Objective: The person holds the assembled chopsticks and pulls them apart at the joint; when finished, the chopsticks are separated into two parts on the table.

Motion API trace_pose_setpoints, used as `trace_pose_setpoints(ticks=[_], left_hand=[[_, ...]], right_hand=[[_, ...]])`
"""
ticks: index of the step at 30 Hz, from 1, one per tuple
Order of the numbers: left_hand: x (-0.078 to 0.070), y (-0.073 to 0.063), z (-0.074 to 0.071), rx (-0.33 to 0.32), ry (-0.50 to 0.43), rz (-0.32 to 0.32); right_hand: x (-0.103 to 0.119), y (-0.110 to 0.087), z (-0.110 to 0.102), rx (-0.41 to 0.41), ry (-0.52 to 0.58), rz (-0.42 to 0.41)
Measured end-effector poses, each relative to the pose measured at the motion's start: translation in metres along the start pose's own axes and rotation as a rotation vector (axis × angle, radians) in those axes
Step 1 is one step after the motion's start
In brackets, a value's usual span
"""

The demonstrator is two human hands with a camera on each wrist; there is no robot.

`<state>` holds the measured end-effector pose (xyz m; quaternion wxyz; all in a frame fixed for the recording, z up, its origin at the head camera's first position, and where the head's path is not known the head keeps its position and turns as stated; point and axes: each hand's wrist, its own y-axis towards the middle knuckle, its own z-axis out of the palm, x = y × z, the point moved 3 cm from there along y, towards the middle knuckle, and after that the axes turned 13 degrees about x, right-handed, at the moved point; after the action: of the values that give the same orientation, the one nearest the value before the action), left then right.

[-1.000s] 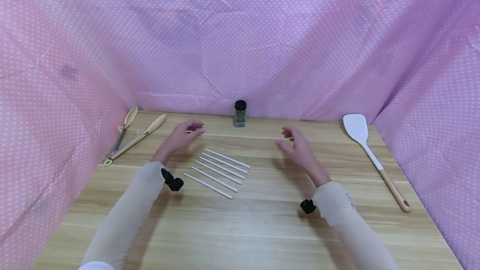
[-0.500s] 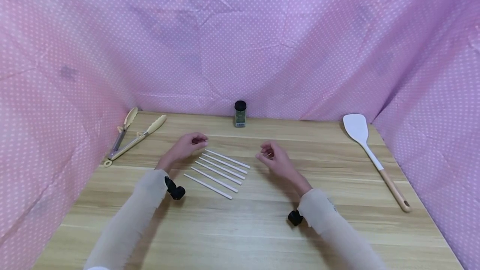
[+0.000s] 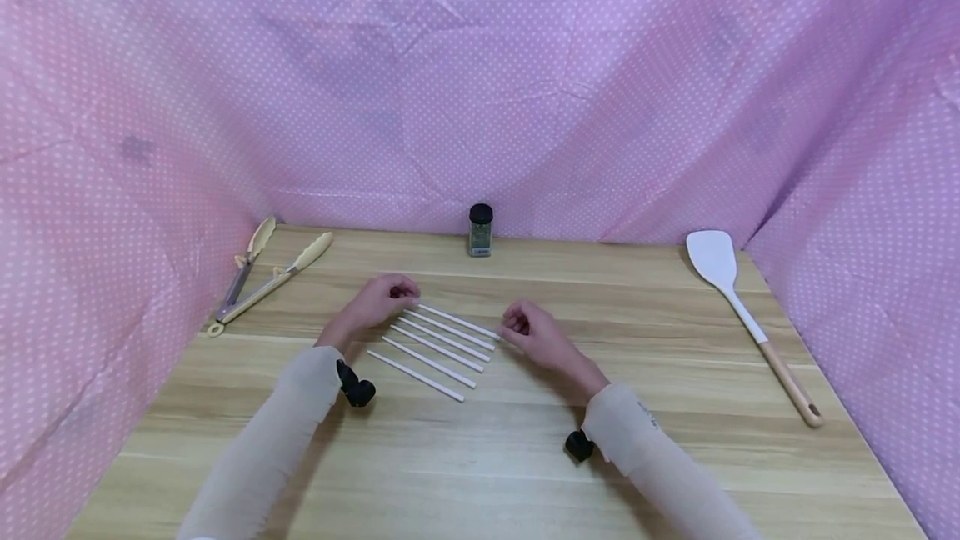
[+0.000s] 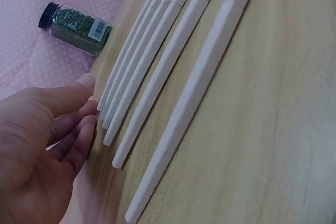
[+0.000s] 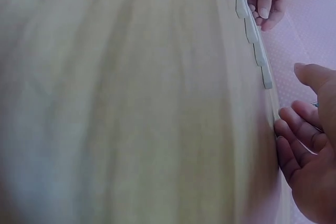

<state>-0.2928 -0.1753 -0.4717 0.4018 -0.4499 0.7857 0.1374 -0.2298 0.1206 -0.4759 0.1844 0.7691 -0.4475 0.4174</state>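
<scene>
Sticks (image 3: 437,347): six (left hand (image 3: 377,302), right hand (image 3: 542,338) at farthest one's ends).

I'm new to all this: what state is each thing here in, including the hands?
Tongs: lying spread open
Jar: upright, black lid on, green contents inside
White sticks: lying side by side, gaps between
Spatula: lying flat
Pink cloth: hanging, wrinkled
Left hand: loosely curved, by the sticks' left ends
Right hand: loosely curved, by their right ends
</scene>
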Motion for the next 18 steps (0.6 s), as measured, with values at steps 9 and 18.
trace_pose_setpoints(ticks=[9, 18], left_hand=[[-0.0023, 0.0006, 0.0029, 0.022, 0.066, 0.019], [-0.0011, 0.0064, 0.0060, 0.010, 0.149, 0.058]], right_hand=[[-0.0043, 0.0030, 0.0063, -0.012, -0.125, -0.094], [-0.0029, 0.0056, 0.0085, -0.033, -0.280, -0.100]])
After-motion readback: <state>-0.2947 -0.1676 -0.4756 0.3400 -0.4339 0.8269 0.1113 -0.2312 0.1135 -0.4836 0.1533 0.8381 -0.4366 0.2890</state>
